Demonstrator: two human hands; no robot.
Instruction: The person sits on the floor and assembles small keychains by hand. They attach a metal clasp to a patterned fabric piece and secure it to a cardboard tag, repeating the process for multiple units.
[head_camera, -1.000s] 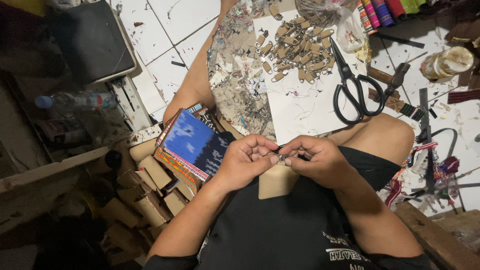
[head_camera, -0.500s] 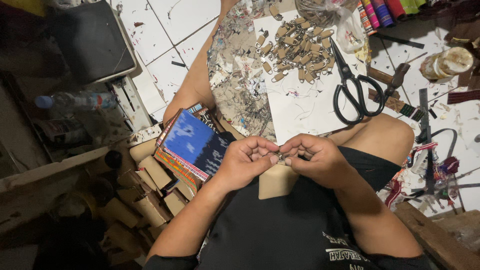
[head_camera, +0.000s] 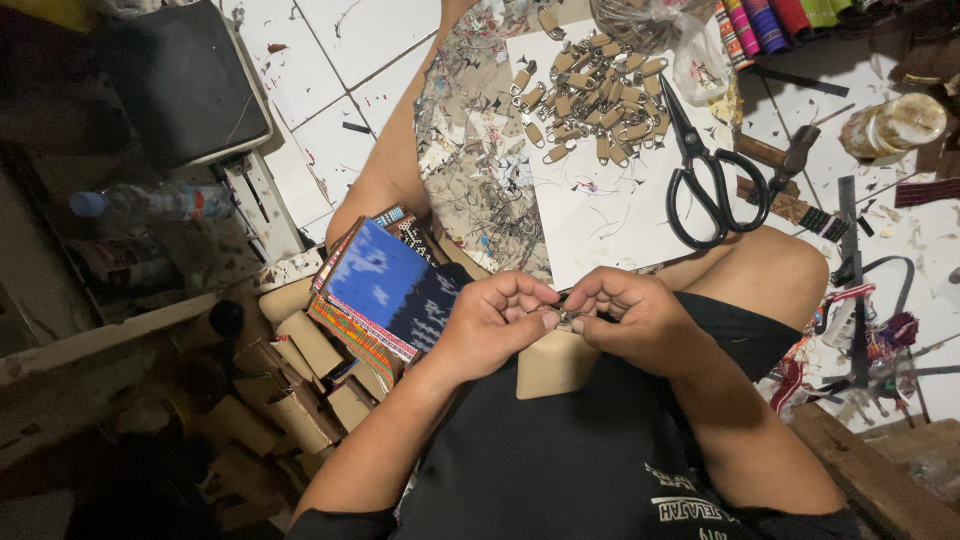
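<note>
My left hand (head_camera: 492, 322) and my right hand (head_camera: 632, 318) meet over my lap, fingers curled. Together they pinch a small metal ring piece (head_camera: 563, 318) between the fingertips. A tan leather piece (head_camera: 552, 365) rests on my lap just below the hands. Farther ahead, a pile of several tan leather tags with metal rings (head_camera: 597, 85) lies on a white sheet (head_camera: 610, 215) over a round worn board (head_camera: 478, 160).
Black scissors (head_camera: 705, 180) lie on the sheet's right side. A stack of woven patterned fabric pieces (head_camera: 385, 285) sits by my left knee, with small cardboard boxes (head_camera: 300, 385) below. A hammer (head_camera: 785, 155), tape roll (head_camera: 895, 125) and a water bottle (head_camera: 150, 202) lie around.
</note>
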